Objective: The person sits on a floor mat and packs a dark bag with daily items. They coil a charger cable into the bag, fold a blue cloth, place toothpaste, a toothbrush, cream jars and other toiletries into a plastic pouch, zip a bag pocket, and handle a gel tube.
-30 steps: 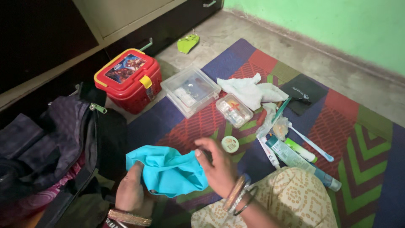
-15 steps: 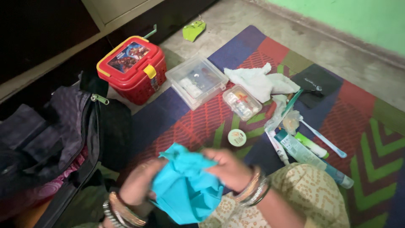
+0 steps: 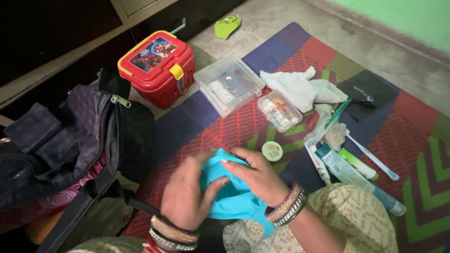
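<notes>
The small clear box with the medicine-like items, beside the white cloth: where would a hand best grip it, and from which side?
Probably from above, fingers across the two long sides of the small clear box. It lies flat on the mat, lid up. The white cloth crowds its far end, so coming from the near side, by the round tin, looks freer.

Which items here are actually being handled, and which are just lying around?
In hand:
- turquoise cloth, gripped by left hand and right hand

Lying about:
- red lunch box
- large clear box
- small clear box
- white cloth
- round tin
- toothbrush
- open dark bag
</notes>
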